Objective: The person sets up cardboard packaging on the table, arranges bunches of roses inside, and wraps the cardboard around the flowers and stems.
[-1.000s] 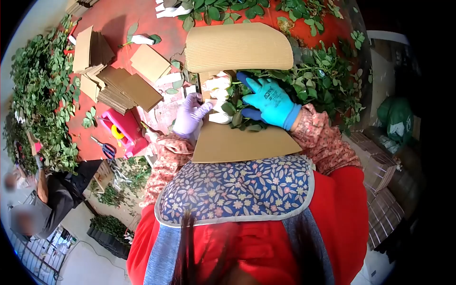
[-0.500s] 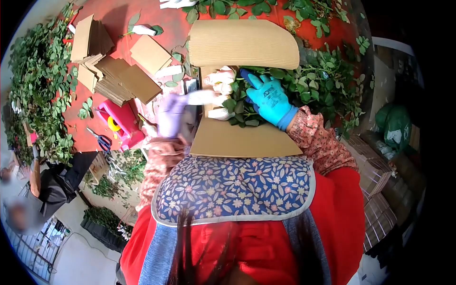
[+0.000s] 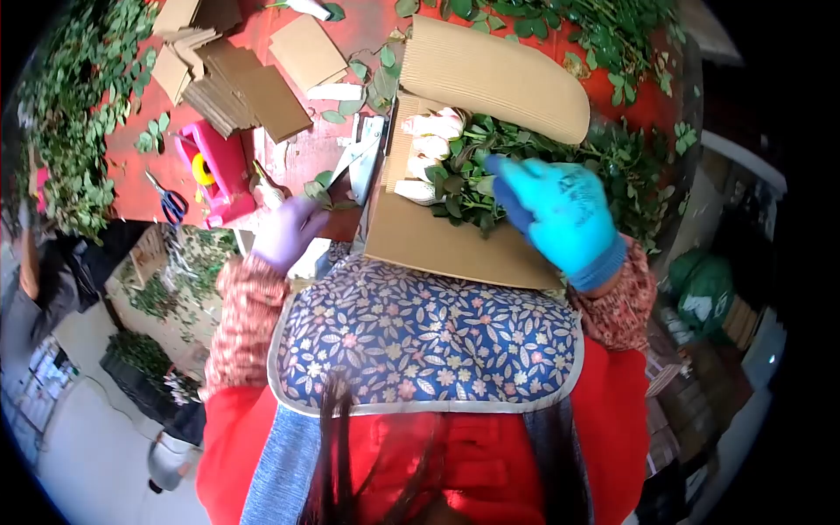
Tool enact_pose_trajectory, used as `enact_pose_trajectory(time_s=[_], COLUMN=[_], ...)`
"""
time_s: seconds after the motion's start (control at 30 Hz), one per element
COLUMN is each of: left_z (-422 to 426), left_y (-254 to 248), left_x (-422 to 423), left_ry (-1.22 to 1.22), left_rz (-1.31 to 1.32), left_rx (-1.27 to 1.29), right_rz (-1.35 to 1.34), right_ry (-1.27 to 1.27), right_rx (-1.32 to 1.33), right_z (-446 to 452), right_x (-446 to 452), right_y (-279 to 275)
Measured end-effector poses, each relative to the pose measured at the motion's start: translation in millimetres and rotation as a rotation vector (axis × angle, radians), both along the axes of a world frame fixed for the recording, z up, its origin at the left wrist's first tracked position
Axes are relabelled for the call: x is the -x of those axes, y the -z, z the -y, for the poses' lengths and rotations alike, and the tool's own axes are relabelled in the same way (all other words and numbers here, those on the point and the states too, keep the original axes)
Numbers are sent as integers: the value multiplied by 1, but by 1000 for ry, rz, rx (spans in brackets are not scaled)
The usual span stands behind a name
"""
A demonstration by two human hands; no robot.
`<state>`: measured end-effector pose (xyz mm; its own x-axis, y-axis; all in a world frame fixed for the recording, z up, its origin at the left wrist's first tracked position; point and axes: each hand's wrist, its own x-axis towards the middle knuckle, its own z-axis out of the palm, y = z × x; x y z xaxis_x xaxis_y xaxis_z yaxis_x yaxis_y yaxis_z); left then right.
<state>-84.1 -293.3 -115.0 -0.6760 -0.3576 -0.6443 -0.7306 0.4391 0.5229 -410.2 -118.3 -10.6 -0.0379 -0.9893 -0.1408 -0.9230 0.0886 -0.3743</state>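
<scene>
Scissors (image 3: 164, 194) lie at left, a green bag (image 3: 710, 299) at right

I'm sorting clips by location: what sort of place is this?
Probably a flower-packing workroom: pale flowers lie on corrugated cardboard, leafy stems are heaped on the red table, and scissors lie nearby.

Purple glove (image 3: 289, 231), turquoise glove (image 3: 570, 219), floral apron (image 3: 429, 346)

From here I see the left hand (image 3: 289, 231), purple-gloved, fingers bent; the blue-gloved right hand (image 3: 563, 212) angles inward, blurred, fingers outstretched.
</scene>
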Motion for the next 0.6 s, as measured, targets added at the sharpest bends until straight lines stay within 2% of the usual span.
enact_pose_trajectory(time_s=[0.03,0.1,0.17,0.2,0.27,0.33,0.53,0.6], left_z=[-1,-7,-12,-10,-11,-10,-15,-18], left_y=[3,13,26,28,21,30,46,50], left_x=[25,70,94,102,107,108,103,101], left_ry=[-30,-44,2,66,52,62,86,0], left_rz=[-327,-475,-508,-399,-328,-320,-553,-631], left_rx=[-4,-181,-215,-185,-257,-312,-221,-264], right_rz=[129,306,260,248,61,72,81,98], right_ry=[-41,-185,-266,-291,-246,-211,-160,-194], right_rx=[0,-192,-205,-207,-205,-181,-242,-329], right_z=[3,9,8,6,-1,-2,-2,-2], right_x=[-5,-13,-19,-19,-23,-27,-27,-24], right_y=[3,30,61,68,76,83,95,104])
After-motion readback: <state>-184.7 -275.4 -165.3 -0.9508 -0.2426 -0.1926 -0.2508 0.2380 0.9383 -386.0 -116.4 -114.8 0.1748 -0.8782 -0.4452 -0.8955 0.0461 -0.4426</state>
